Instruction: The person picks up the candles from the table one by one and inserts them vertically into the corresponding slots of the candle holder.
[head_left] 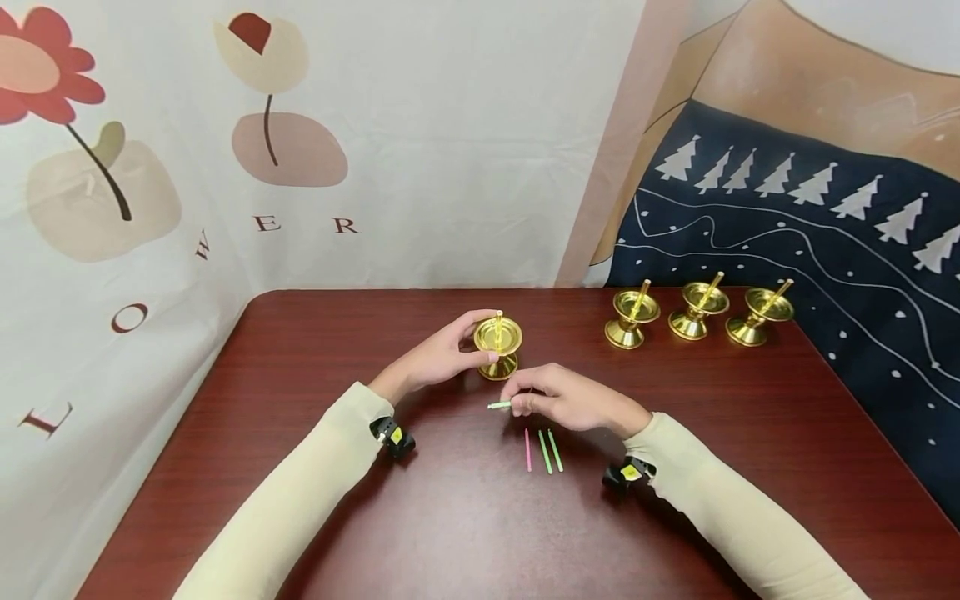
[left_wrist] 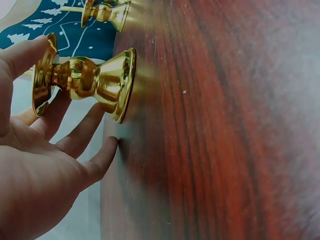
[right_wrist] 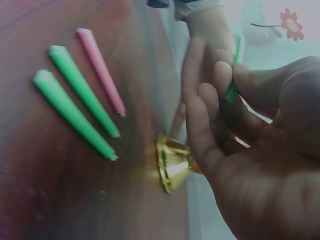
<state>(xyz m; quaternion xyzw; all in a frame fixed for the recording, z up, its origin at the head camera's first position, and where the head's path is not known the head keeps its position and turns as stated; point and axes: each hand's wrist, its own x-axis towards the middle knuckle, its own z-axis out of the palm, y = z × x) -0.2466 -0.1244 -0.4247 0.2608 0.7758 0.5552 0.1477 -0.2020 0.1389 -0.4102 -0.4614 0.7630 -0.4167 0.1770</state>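
Note:
My left hand (head_left: 447, 348) grips a shiny gold candle holder (head_left: 498, 367) by its upper dish. In the left wrist view the thumb lies at the dish rim, with the other fingers behind the stem and flared base. A thin gold stick (head_left: 499, 325) rises from the middle of the dish. Just in front of the holder, my right hand (head_left: 573, 396) pinches a thin green candle (head_left: 497, 406) between thumb and fingertips; part of that candle is hidden by the fingers. Nearer me on the table lie a pink candle (head_left: 528, 450) and two green candles (head_left: 545, 452).
Three more gold holders, one of them the leftmost holder (head_left: 625, 335), stand at the table's back right, each with a stick in its dish. The dark red table (head_left: 337, 517) meets a white printed cloth (head_left: 450, 167) and a navy tree-patterned cloth (head_left: 825, 250).

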